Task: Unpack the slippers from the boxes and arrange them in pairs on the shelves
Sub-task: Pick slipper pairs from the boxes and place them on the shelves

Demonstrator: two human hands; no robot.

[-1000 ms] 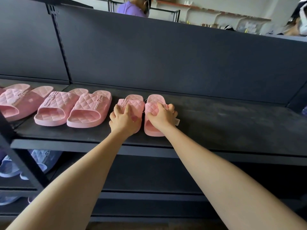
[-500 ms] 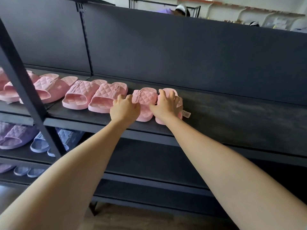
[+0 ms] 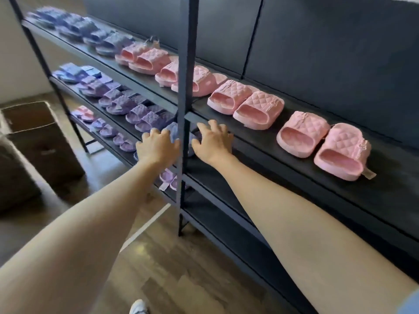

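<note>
A pair of pink quilted slippers (image 3: 322,143) lies on the top shelf (image 3: 385,189) at the right, with more pink pairs (image 3: 244,103) to its left and blue pairs (image 3: 95,35) beyond. My left hand (image 3: 156,148) and my right hand (image 3: 213,141) hang empty, fingers spread, either side of the dark upright post (image 3: 183,109), in front of the middle shelf. A light blue slipper (image 3: 173,132) shows between them. Purple pairs (image 3: 136,112) fill the middle shelf.
Small purple and pink slippers (image 3: 108,130) line the bottom shelf. An open cardboard box (image 3: 38,137) stands on the wooden floor at the left. A white shoe tip (image 3: 138,308) shows at the bottom edge. The dark back panel (image 3: 317,41) closes off the rack.
Both hands have let go of the pink pair and drawn back, left and down. The view has swung left, showing the whole rack and the box.
</note>
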